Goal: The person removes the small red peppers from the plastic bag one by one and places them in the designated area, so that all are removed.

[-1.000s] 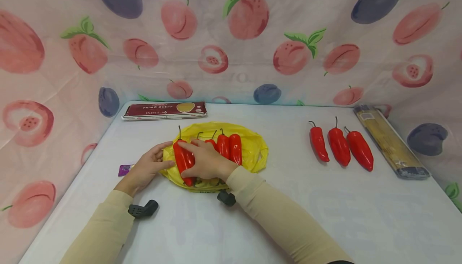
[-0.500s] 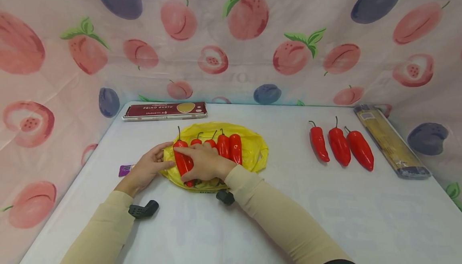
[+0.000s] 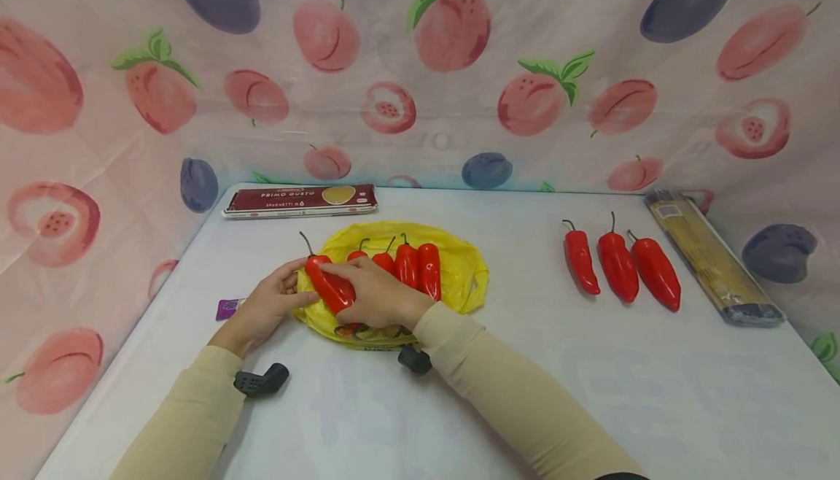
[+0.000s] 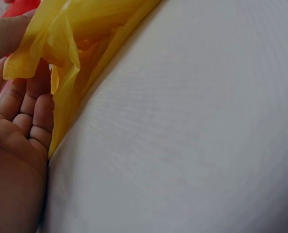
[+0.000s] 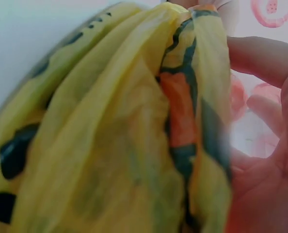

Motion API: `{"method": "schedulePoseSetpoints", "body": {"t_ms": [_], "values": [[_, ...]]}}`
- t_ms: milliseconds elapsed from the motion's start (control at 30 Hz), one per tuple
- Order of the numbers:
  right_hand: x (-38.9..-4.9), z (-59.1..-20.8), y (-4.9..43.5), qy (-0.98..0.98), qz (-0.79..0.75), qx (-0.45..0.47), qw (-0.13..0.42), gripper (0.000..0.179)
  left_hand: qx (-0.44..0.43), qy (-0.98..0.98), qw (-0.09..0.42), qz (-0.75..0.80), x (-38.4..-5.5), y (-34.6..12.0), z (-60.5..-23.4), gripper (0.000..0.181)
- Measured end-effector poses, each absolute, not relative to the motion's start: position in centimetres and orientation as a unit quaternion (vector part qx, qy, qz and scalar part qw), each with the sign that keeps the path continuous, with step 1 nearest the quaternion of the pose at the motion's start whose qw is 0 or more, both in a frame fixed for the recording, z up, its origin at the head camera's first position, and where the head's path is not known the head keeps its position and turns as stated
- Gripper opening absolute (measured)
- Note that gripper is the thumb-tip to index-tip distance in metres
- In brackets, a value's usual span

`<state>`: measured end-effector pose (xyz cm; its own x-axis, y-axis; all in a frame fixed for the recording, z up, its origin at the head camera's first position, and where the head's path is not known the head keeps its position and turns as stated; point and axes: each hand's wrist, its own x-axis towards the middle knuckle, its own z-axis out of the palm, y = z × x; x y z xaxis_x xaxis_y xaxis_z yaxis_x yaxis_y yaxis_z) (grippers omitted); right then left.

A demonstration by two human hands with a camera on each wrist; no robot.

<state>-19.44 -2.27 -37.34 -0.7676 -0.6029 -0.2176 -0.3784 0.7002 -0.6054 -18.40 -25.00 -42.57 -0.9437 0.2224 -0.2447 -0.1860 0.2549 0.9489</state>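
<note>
A yellow plastic bag (image 3: pixel 463 276) lies on the white table with several glossy red peppers on or in it. My right hand (image 3: pixel 380 294) grips the leftmost red pepper (image 3: pixel 326 283), thumb on its near side and fingers on its far side. That pepper tilts left, its stem near the left fingertips. At the bag's left edge, my left hand (image 3: pixel 272 305) holds the bag's rim between thumb and curled fingers, also seen in the left wrist view. More peppers (image 3: pixel 407 265) lie side by side right of the gripped one. The right wrist view is mostly blocked by the bag.
Three red peppers (image 3: pixel 617 267) lie in a row at the right, beside a clear pack of spaghetti (image 3: pixel 712 257). A dark red spaghetti pack (image 3: pixel 300 201) lies at the back left. A small purple packet (image 3: pixel 227 308) sits left of the left wrist.
The gripped pepper has tilted, its stem end swinging left and its lower tip lifting out of sight toward the right hand. The left hand stays where it was.
</note>
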Motion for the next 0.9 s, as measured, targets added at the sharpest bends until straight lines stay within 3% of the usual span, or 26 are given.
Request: {"method": "schedulePoseSetpoints", "body": {"t_ms": [400, 900], "values": [[-19.69, -37.24, -2.43, 0.884, -0.246, -0.332, 0.220, 0.079, 0.017, 0.775, 0.165, 0.610, -18.36, -25.00, -42.70, 0.077], [-19.77, -37.04, -1.88, 0.886, -0.280, -0.306, 0.208, 0.079, 0.019, 0.774, 0.165, 0.611, -18.38, -25.03, -42.70, 0.077]]}}
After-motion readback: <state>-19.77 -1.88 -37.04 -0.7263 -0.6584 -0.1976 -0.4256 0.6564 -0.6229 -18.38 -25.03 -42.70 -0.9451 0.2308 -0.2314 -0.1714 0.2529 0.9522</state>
